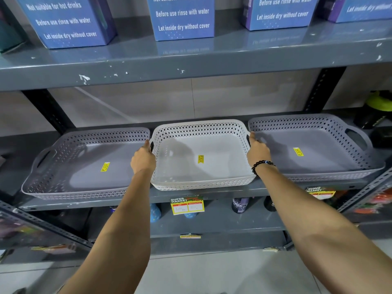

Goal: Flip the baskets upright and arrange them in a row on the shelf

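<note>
Three shallow perforated baskets stand upright side by side on the grey shelf [212,193]. A white basket [212,151] sits in the middle, between a grey basket on the left [118,172] and a grey basket on the right [318,162]. Each has a yellow sticker on its floor. My left hand [142,159] grips the white basket's left handle. My right hand [257,151], with a black bead bracelet on the wrist, grips its right handle.
Blue printed boxes [182,18] stand on the shelf above. A lime-green and black item [377,107] sits at the far right behind the right basket. Price tags [187,205] hang on the shelf edge, with bottles on the shelf below.
</note>
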Demonstrator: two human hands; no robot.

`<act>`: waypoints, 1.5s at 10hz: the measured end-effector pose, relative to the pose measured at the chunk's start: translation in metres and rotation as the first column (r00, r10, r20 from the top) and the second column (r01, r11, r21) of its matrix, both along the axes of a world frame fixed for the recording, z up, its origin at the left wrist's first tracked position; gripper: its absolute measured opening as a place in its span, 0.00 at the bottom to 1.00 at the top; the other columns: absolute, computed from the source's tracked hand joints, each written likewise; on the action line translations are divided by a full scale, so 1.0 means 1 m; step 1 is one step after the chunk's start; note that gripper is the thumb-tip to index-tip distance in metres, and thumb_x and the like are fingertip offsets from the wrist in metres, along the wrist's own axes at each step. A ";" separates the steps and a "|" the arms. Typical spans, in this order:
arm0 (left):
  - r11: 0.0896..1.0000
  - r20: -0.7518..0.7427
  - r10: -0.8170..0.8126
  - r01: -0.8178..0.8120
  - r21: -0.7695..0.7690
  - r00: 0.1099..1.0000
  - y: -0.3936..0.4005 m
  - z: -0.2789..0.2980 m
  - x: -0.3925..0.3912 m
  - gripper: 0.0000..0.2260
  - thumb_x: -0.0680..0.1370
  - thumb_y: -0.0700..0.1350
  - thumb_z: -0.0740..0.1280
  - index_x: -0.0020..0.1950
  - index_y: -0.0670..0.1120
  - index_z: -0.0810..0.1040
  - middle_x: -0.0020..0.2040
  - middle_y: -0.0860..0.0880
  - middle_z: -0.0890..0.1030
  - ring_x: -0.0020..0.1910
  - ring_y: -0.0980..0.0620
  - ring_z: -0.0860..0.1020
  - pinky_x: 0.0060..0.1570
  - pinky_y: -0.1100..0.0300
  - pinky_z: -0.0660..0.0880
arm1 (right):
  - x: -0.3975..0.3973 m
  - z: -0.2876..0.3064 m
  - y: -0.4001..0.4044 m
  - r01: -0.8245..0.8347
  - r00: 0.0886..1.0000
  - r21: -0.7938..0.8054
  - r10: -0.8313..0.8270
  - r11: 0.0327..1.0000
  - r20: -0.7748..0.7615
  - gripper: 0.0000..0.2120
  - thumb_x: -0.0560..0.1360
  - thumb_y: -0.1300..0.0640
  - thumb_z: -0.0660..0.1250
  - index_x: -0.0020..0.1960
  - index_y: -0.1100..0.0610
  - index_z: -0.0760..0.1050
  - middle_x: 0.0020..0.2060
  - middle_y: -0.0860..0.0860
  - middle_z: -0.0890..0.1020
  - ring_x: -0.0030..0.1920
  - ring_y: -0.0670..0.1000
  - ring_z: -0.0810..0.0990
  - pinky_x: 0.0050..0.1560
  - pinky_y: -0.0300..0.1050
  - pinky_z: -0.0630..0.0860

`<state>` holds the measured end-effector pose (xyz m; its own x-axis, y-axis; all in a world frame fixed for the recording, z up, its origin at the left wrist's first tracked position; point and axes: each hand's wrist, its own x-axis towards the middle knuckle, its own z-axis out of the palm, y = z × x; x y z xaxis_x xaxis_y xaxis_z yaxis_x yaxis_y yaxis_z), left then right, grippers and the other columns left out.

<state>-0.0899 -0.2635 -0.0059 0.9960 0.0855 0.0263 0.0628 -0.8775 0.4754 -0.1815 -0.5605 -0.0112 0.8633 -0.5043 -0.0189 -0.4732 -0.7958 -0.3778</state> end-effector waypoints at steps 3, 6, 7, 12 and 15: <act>1.000 -0.008 0.016 -0.016 -0.021 1.000 0.000 0.000 0.000 0.22 0.81 0.37 0.52 0.74 0.50 0.64 0.57 0.35 0.80 0.54 0.36 0.78 0.49 0.48 0.76 | 0.001 -0.002 0.000 0.004 1.000 -0.010 -0.004 1.000 0.001 0.31 0.77 0.72 0.51 0.77 0.56 0.50 0.54 0.66 0.80 0.54 0.63 0.79 0.51 0.52 0.78; 1.000 -0.001 0.004 -0.004 0.000 1.000 0.001 -0.002 0.002 0.22 0.81 0.38 0.51 0.75 0.51 0.63 0.57 0.35 0.79 0.54 0.35 0.78 0.50 0.48 0.76 | 0.001 -0.003 0.000 0.007 1.000 -0.009 -0.007 1.000 -0.008 0.32 0.77 0.71 0.52 0.78 0.56 0.49 0.54 0.66 0.79 0.54 0.62 0.79 0.52 0.51 0.77; 1.000 0.003 -0.008 0.008 0.018 1.000 0.001 -0.003 0.002 0.22 0.81 0.38 0.51 0.75 0.51 0.63 0.57 0.35 0.79 0.54 0.35 0.77 0.50 0.47 0.75 | 0.001 -0.003 -0.002 0.002 1.000 -0.012 -0.002 1.000 -0.013 0.32 0.77 0.71 0.52 0.78 0.56 0.49 0.55 0.66 0.78 0.54 0.63 0.79 0.52 0.52 0.77; 0.995 0.029 -0.063 0.061 0.075 0.998 0.000 -0.005 0.004 0.22 0.80 0.36 0.51 0.75 0.46 0.61 0.57 0.34 0.79 0.53 0.34 0.78 0.49 0.46 0.75 | 0.002 0.000 -0.001 0.003 0.999 -0.020 -0.004 1.000 -0.048 0.32 0.77 0.70 0.51 0.78 0.55 0.46 0.63 0.66 0.73 0.59 0.63 0.77 0.55 0.53 0.77; 0.990 0.032 -0.133 0.131 0.050 0.991 0.001 0.007 -0.013 0.24 0.83 0.48 0.50 0.77 0.42 0.53 0.77 0.42 0.60 0.70 0.35 0.67 0.64 0.41 0.69 | -0.009 0.012 0.010 0.006 1.000 -0.110 -0.007 0.994 -0.011 0.29 0.81 0.51 0.52 0.77 0.57 0.47 0.71 0.63 0.64 0.71 0.63 0.64 0.68 0.59 0.66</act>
